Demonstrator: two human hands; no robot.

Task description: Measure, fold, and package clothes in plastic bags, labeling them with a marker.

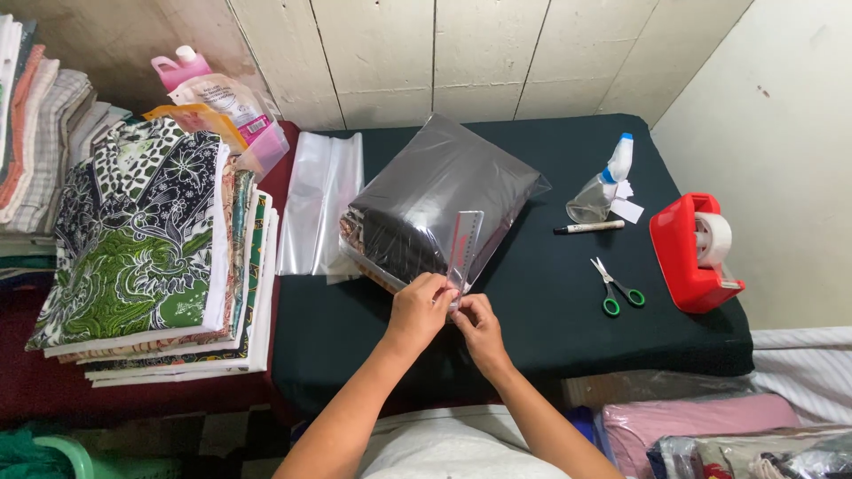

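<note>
A person sits at a low table covered in dark green cloth, seen from above. Both hands meet at the near corner of a clear plastic bag lying in the middle of the table. Dark patterned cloth is tucked inside the bag, filling its lower left part. The left hand is closed, pinching the bag's corner together with the lower end of a clear ruler, which lies on top of the bag and points away from the person. The right hand is also closed, its fingertips touching the same corner just beside the left hand.

Left of the bag lies a flat pile of empty plastic bags. Further left stands a tall stack of folded fabrics, green and white print on top, with a pink bottle behind it.

To the right, well apart from the hands, are green-handled scissors, a marker, a small spray bottle and a red tape dispenser near the table's right edge.
</note>
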